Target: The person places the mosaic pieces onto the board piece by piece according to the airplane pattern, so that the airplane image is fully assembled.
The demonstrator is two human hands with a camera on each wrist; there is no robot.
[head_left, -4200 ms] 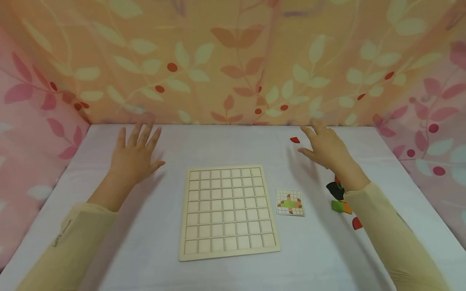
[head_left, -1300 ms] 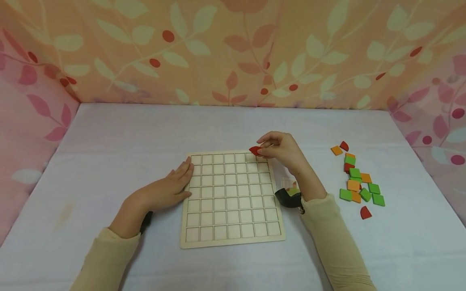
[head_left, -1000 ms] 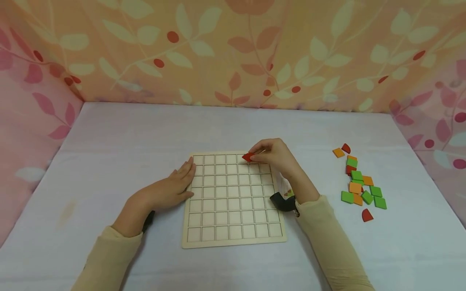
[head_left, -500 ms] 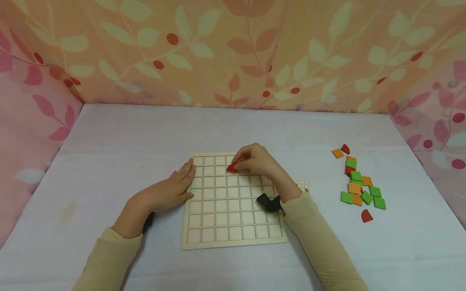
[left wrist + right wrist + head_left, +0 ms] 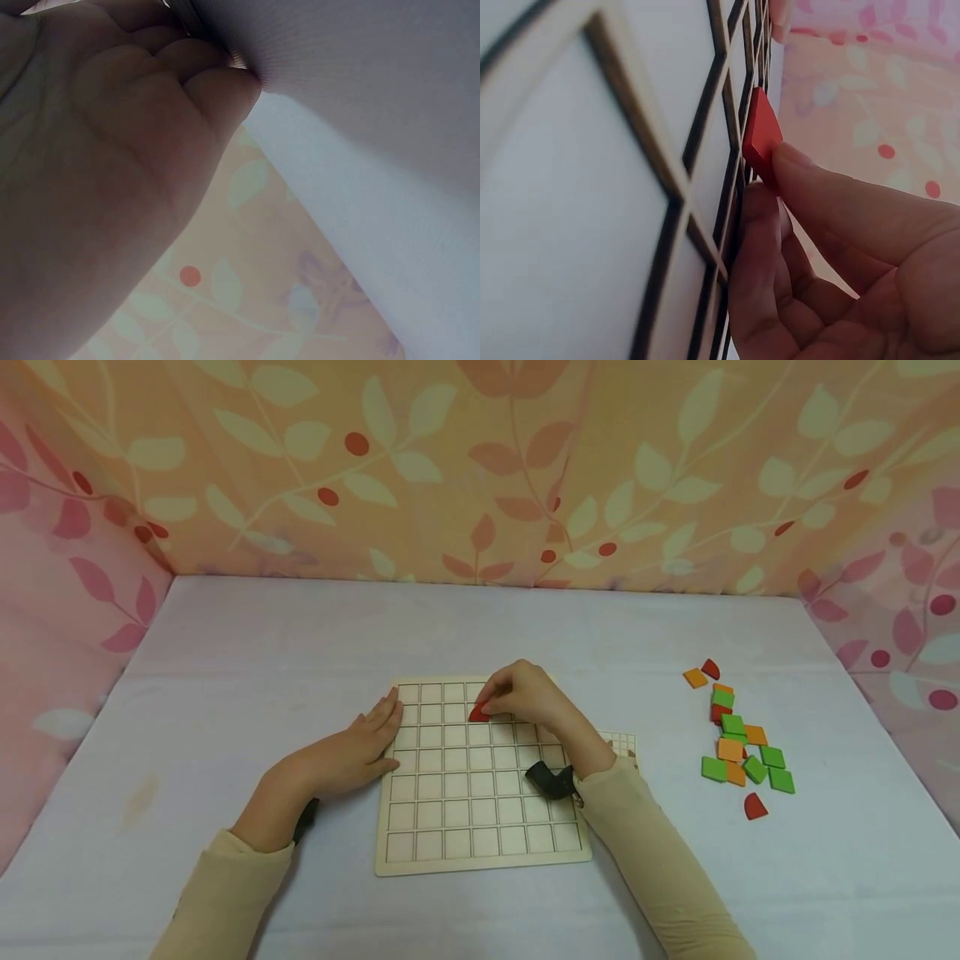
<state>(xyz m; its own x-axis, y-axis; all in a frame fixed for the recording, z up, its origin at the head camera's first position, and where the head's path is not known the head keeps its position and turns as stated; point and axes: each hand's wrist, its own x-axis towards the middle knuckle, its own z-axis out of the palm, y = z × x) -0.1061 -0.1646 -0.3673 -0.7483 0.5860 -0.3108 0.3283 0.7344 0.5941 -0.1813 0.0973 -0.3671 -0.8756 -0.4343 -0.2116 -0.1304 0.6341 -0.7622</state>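
A pale wooden grid board [image 5: 442, 814] lies on the white table. My right hand [image 5: 525, 697] is over its upper middle squares and pinches a red quarter-round tile [image 5: 478, 712] between thumb and fingers. In the right wrist view the red tile [image 5: 762, 136] is at the grid's surface, slightly tilted; whether it sits in a square cannot be told. My left hand [image 5: 352, 752] rests along the board's left edge with its fingers extended. The left wrist view shows the left palm [image 5: 112, 142] close up, with its fingertips at the board's edge.
A pattern card [image 5: 622, 743] lies right of the board, partly hidden by the right forearm. Several green, orange and red tiles [image 5: 731, 749] lie scattered further right, some overlapping. A red tile [image 5: 755, 807] lies in front of them. Floral cloth walls [image 5: 480, 485] enclose the table.
From hovering raised and apart, the left hand came to the board's left edge. The right hand, holding the red tile, moved left and nearer from the board's upper right corner, then turned the tile slightly.
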